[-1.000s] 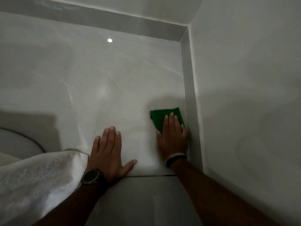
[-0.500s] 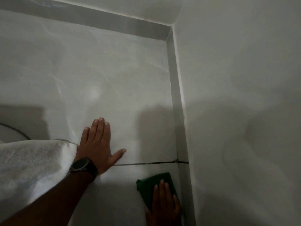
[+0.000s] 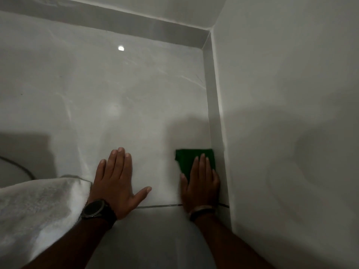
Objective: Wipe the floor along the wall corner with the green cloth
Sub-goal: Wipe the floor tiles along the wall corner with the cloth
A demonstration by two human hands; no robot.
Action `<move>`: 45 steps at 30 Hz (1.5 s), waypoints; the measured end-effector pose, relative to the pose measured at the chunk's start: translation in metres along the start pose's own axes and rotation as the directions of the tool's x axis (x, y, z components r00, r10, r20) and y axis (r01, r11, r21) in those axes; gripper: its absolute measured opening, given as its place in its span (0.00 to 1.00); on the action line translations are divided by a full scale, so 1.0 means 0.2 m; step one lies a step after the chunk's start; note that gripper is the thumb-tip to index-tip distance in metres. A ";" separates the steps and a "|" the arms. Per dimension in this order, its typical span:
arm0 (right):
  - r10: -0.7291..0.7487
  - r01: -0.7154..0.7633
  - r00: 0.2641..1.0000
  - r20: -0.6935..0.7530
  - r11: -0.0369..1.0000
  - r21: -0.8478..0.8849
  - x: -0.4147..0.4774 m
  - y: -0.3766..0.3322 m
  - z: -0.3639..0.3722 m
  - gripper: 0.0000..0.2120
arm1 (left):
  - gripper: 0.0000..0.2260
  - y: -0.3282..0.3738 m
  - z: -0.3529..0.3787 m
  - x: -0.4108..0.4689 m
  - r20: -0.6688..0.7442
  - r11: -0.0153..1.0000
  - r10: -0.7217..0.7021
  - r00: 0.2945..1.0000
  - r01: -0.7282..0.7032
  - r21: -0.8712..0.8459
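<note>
A folded green cloth (image 3: pixel 191 158) lies flat on the pale glossy floor tile (image 3: pixel 126 98), right against the grey skirting strip (image 3: pixel 213 113) at the foot of the right wall. My right hand (image 3: pixel 201 188) presses flat on the cloth's near half, fingers together, its side touching the skirting. My left hand (image 3: pixel 118 183), with a dark watch on the wrist, rests palm down on the bare tile to the left, fingers spread, holding nothing. The cloth's near part is hidden under my right hand.
The right wall (image 3: pixel 291 113) meets the back wall's skirting (image 3: pixel 136 22) in a corner at top right. A white towel-like fabric (image 3: pixel 35 214) covers my left forearm. A dark grout line (image 3: pixel 159 206) crosses the floor by my wrists. A thin dark cable (image 3: pixel 17 165) curves at far left.
My right hand has pushed the green cloth forward along the skirting, from below the grout line to past it. My left hand has stayed planted on the tile.
</note>
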State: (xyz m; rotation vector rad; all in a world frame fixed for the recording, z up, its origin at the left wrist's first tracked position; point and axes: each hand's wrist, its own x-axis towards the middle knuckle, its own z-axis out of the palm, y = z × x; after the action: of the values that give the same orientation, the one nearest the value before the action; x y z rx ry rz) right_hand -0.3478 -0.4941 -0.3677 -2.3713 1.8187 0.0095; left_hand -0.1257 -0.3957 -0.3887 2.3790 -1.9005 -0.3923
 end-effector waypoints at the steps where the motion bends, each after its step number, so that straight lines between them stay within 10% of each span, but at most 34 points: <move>1: -0.023 0.023 1.000 -0.003 1.000 0.002 0.09 -0.01 -0.01 0.32 | 0.50 0.00 0.00 0.00 0.001 1.000 -0.004 1.000 0.004 -0.001; 12: -0.212 0.228 0.973 0.095 0.949 -0.220 0.83 -0.08 -0.07 0.32 | 0.50 0.00 0.00 -0.01 0.005 1.000 -0.007 1.000 0.007 -0.007; 28: -0.195 0.210 0.962 0.189 0.975 -0.067 -0.49 0.05 0.00 0.34 | 0.50 0.01 -0.03 0.00 0.048 0.998 -0.027 0.998 0.025 0.051; 45: -0.162 0.177 0.980 -0.112 0.974 0.142 -0.47 0.04 -0.11 0.20 | 0.53 0.02 -0.14 -0.05 0.164 0.999 -0.048 0.985 0.048 0.001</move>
State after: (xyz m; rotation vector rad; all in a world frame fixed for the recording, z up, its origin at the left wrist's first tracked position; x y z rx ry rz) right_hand -0.3818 -0.4080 -0.3371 -2.4487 1.5860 -0.2621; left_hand -0.1252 -0.3895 -0.3592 2.4651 -1.9074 -0.6119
